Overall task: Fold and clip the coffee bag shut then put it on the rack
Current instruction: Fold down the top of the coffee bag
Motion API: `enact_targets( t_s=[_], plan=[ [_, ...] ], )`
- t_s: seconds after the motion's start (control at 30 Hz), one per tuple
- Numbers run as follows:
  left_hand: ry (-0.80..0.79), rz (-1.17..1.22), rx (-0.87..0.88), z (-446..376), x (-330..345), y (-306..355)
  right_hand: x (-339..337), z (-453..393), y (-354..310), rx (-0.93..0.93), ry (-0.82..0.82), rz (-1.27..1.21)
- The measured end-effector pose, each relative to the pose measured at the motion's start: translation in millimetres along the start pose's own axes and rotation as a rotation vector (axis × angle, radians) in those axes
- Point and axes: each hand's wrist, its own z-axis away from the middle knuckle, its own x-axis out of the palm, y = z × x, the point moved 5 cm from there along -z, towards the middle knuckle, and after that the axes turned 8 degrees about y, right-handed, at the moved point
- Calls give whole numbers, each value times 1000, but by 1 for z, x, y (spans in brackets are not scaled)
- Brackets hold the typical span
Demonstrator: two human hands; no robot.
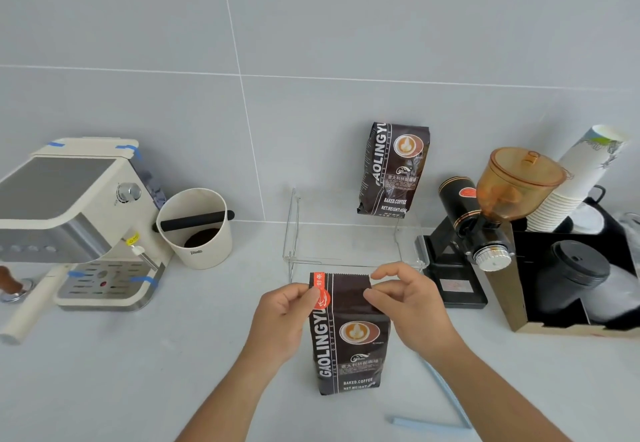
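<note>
Coffee bag stands upright on the counter, just in front of the clear rack. The head view is the only one. The left hand pinches the bag's top left edge, by the orange strip, between thumb and fingers. The right hand pinches the top right edge the same way, its other fingers loosely curled above. The top is not yet folded; its serrated edge stands straight.

The blue clip, a long thin V-shaped piece, lies open on the counter to the right of the bag, under the right forearm. Judging from that, the arm could sweep it away while folding. The bag's upper part looks flat and slack over a fuller base, so an uneven fold may spring back or tip the bag. The film looks glossy and slick, which could let it slip from a light pinch.

The rack is transparent acrylic on thin legs, hard to read at the edges; a second bag already stands on its right rear part. A careless placement might knock that one over.
</note>
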Motion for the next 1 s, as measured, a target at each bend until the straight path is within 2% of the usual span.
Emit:
enact_targets(
  t_s=[0.17, 0.33, 0.43, 0.57, 0.7, 0.8, 0.9, 1.0],
  plan=[
    [-1, 0, 1, -2, -3, 9, -4, -1, -4, -55, -12, 199],
    [-79, -303, 265, -1, -5, 24, 2, 5, -6, -143, 1, 397],
    [-79, -451, 346, 1, -6, 29, 6, 8, -12, -265, 22, 483],
    [-91, -555, 416, 2, -8, 36, 5, 13, -19, -414, 0, 540],
    [-142, -587, 418, 0, -8, 36, 5, 17, -20, -463, -8, 528],
    [-201, -453, 350, -3, -7, 32, 5, 18, -18, -381, -29, 515],
    [-249, -318, 217, -5, -5, 27, 6, 16, -12, -211, -43, 463],
    [-235, -182, 101, -6, -2, 20, 7, 11, -6, -9, -7, 306]
  ],
)
